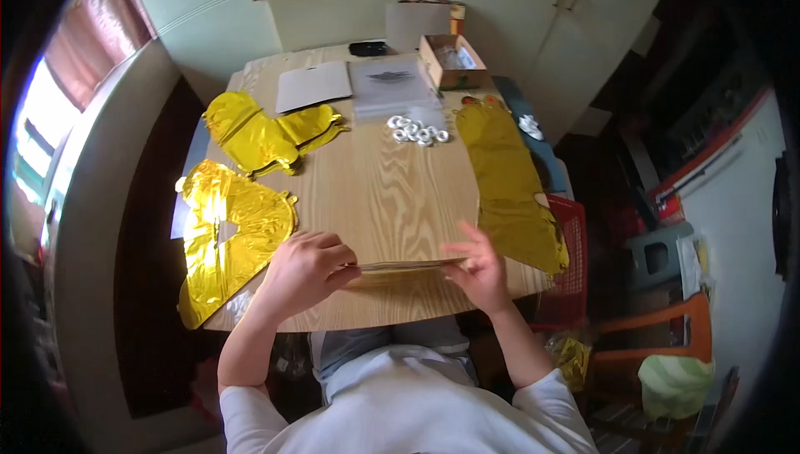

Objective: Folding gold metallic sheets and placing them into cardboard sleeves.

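Note:
Over the near edge of the wooden table, a thin flat gold foil piece (402, 268) stretches between my hands. It is seen almost edge-on, so its full shape is hidden; it looks like a folded foil balloon. My left hand (310, 269) is closed on its left end. My right hand (479, 269) pinches the other end between thumb and forefinger, with its remaining fingers spread. Left of my left hand lies a crinkled, flat gold foil balloon (250, 212), and another gold foil balloon (250, 133) rests beyond it. At the right, a long stack of flat gold foil (508, 179) runs along the table.
Several small white ribbon rolls (417, 130) sit mid-table. Behind them lie clear plastic bags (392, 91), a white sheet (315, 85), a black object (367, 49) and an open cardboard box (452, 75). A red basket (571, 245) and an orange chair (667, 316) stand at the right.

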### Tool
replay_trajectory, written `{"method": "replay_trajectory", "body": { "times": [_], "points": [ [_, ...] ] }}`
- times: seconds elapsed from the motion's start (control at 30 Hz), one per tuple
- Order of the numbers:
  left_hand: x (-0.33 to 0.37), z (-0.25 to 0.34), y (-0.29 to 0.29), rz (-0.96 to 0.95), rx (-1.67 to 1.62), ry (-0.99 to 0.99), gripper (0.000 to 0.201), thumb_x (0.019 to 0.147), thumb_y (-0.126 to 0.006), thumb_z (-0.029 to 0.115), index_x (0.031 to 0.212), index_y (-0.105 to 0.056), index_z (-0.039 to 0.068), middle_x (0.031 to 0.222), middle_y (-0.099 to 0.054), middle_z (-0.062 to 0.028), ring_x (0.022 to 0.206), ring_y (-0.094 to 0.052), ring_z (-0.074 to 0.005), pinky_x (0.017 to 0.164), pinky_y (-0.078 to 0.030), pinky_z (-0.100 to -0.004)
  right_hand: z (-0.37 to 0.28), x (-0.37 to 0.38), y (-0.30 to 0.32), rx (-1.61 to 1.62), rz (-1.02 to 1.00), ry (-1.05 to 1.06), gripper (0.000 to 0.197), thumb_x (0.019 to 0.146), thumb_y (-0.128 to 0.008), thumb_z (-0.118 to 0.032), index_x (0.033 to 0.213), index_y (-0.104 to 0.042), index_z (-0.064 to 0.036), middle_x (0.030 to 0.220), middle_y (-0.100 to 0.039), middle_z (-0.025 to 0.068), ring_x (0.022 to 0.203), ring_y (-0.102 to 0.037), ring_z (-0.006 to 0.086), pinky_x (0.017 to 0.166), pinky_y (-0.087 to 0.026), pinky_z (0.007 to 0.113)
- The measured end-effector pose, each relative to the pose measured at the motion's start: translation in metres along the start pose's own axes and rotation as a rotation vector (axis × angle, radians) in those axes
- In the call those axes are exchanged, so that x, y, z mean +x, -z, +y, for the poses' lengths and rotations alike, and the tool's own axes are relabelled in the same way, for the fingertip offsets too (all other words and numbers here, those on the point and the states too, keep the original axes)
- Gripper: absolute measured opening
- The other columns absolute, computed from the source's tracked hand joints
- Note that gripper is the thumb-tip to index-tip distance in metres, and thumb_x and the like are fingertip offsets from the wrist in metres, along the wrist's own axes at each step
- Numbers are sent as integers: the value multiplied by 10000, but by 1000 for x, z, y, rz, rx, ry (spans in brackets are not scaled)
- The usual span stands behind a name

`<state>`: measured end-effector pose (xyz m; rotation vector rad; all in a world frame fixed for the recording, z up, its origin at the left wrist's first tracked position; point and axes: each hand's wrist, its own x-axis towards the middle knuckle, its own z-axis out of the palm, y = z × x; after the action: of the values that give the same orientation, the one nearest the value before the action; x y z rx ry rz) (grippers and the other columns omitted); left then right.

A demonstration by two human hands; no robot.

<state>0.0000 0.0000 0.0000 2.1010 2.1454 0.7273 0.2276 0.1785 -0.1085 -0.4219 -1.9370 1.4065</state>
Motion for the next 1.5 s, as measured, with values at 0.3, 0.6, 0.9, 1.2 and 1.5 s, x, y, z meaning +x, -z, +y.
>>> {"method": "replay_trajectory", "body": {
  "times": [0.3,0.6,0.9,1.2,1.5],
  "points": [
    [-2,45,-6,-178,-28,-117,101,752,-728,157,840,-717,107,598,-603,-58,564,-612,-241,531,-479,-368,-44,-43,33,-235,100,182,106,855,-681,-20,957,-667,-44,640,-567,45,534,-487,95,505,-399,262],
    [6,153,-118,39,-95,-592,364,725,-639,109,1059,-627,-34,899,-639,-86,721,-637,-157,569,-538,-264,-73,-161,65,-397,399,-137,894,786,-717,-508,1346,-296,47,999,-614,133,675,-564,101,560,-434,240],
    [31,222,-201,55,-309,-867,517,767,-562,111,1258,-538,-48,1213,-620,-177,1092,-636,-253,867,-551,-303,-52,-210,185,-502,900,-391,429,917,-458,-68,1334,-462,30,1163,-630,220,1052,-622,349,894,-471,405],
    [-30,112,-198,-175,-261,-380,368,711,-640,59,1075,-653,7,1062,-666,-130,973,-657,-279,826,-551,-373,170,-168,308,-1432,281,-1070,225,923,-488,-170,1047,-636,-54,928,-691,209,870,-678,389,763,-536,496],
    [-129,60,-208,-246,-190,99,243,728,-652,62,970,-678,53,964,-688,-95,810,-662,-281,711,-556,-375,332,-231,253,-1195,150,-1168,394,955,-450,-351,1104,-646,-44,1026,-680,219,980,-663,368,818,-532,496]
  ]
}}
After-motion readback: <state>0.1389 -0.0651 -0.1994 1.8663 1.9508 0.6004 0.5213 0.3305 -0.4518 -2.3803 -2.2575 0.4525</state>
